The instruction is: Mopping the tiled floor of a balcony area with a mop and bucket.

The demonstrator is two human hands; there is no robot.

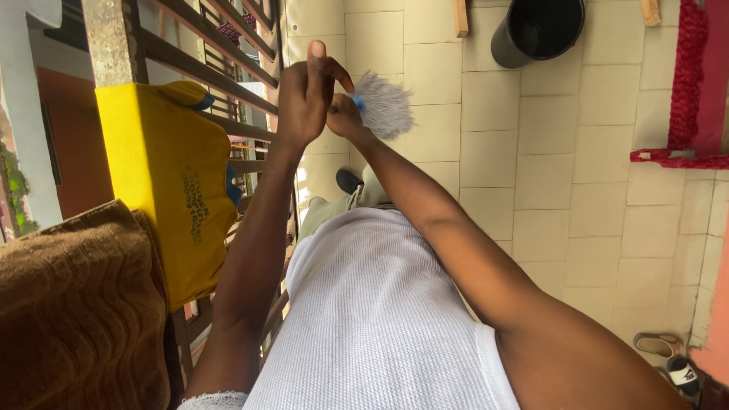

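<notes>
Your mop head [386,105] is a shaggy grey tuft with a blue collar, held out over the tiled floor [562,175] just beside the railing [220,76]. Your left hand [305,99] has its grip closed near the collar, index finger raised; your right hand [343,115] is clenched at the collar. The handle is hidden behind both hands.

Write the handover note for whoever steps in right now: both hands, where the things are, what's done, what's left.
Left hand: raised by the railing, thumb up, closed against the right hand.
Right hand: gripping the blue neck of the grey mop head, held up over the tiled floor.
Black bucket: on the floor beyond the mop.
Yellow cloth and brown towel: draped on the railing.
Done: mop in hand.
Left: cannot tell whether it has been wrung or used.
</notes>
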